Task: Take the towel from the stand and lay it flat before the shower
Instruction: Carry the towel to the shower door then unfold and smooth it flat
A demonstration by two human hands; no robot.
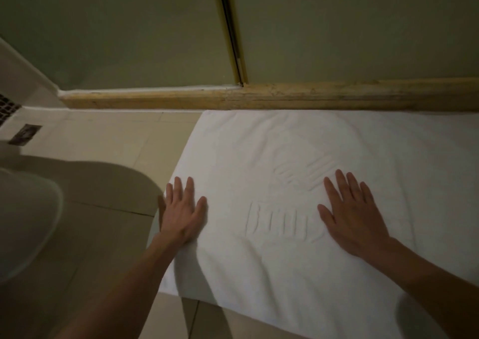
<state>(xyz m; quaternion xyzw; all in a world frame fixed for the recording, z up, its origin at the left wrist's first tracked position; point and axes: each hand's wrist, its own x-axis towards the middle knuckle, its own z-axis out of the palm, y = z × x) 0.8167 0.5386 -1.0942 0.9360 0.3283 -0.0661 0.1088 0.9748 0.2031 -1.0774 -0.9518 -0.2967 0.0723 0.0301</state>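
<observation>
Left hand (182,213) and right hand (352,217) press palm-down, fingers spread wide and gripping nothing, on a white towel (272,274) spread flat on the tiled floor (108,136). The left hand sits at the towel's left edge, the right near its middle, beside a raised embossed pattern (278,222). The towel's far edge lies against the worn wooden threshold (285,96) below the frosted shower door (350,27). A white toilet (28,217) stands at the floor's left edge.
</observation>
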